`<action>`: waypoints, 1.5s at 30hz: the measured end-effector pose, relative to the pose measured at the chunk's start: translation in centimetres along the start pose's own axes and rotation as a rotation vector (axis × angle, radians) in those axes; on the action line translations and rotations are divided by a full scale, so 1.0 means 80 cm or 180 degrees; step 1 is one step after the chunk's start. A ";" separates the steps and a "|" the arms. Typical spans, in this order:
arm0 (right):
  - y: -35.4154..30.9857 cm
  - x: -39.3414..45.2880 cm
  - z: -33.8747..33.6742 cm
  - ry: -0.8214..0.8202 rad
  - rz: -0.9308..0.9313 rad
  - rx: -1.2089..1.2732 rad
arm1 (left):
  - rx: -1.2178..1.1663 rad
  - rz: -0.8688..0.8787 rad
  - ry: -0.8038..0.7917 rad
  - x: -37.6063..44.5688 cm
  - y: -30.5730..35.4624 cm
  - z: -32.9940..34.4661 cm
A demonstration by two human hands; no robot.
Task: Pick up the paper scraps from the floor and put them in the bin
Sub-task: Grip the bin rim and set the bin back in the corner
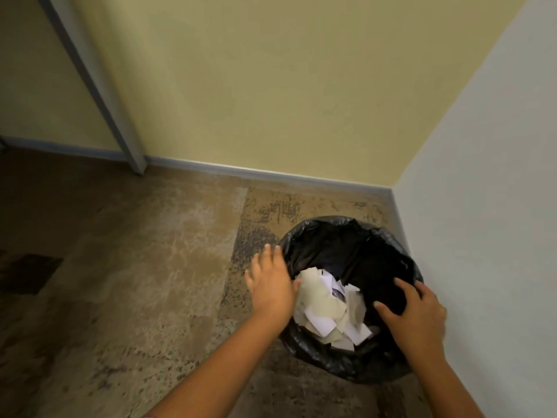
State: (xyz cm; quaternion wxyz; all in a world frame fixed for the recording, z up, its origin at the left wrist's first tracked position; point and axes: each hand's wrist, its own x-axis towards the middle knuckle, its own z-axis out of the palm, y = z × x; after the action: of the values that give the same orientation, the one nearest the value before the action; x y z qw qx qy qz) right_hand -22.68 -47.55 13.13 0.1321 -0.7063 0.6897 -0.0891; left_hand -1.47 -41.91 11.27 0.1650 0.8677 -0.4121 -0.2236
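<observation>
Paper scraps (327,309) lie in a loose pile inside the bin (304,236), gathered against its left and near wall on top of the black liner (358,251); the far and right part of the liner interior shows no paper. No scraps are visible on the floor (150,267) in the part that the head view covers, so the task is judged to be at or near its end, subject to floor areas outside the frame. Working left to right: the left hand (271,282) sits at the bin's left rim, back of the hand upward, fingers spread and extended toward the far wall, thumb side just touching or overlapping the left edge of the pile. It holds nothing visible, although motion blur at the fingertips makes a small scrap under the palm impossible to rule out. The pile lies immediately to the right of this hand, which makes it the nearer hand for any pressing or settling of the paper. The right hand (417,312) is over the bin's right rim, fingers loosely spread and slightly bent, tips over the dark liner just to the right of the pile. It grips nothing. Both forearms enter from the bottom edge of the frame and converge on the bin, which stands in the corner close to the white wall (482,176) on the right.
</observation>
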 end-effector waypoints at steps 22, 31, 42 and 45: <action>-0.100 -0.071 0.087 -0.1051 0.0810 0.1578 | -0.1261 -0.1893 0.0750 -0.053 -0.176 -0.074; -0.122 -0.105 0.108 -0.0691 0.0832 0.0873 | -0.1115 -0.2331 0.0914 -0.056 -0.210 -0.061; -0.128 -0.108 0.110 -0.0369 0.0845 0.0757 | -0.1083 -0.2125 0.0917 -0.051 -0.223 -0.047; -0.129 -0.108 0.112 -0.0324 0.0827 0.0718 | -0.1099 -0.2144 0.0831 -0.051 -0.223 -0.049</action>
State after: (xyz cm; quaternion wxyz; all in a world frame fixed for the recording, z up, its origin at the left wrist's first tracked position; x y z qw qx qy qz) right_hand -10.42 -38.20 8.31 0.2557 -0.5956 0.7532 -0.1122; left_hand 9.69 -27.50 7.21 0.2769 0.9349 -0.0365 -0.2190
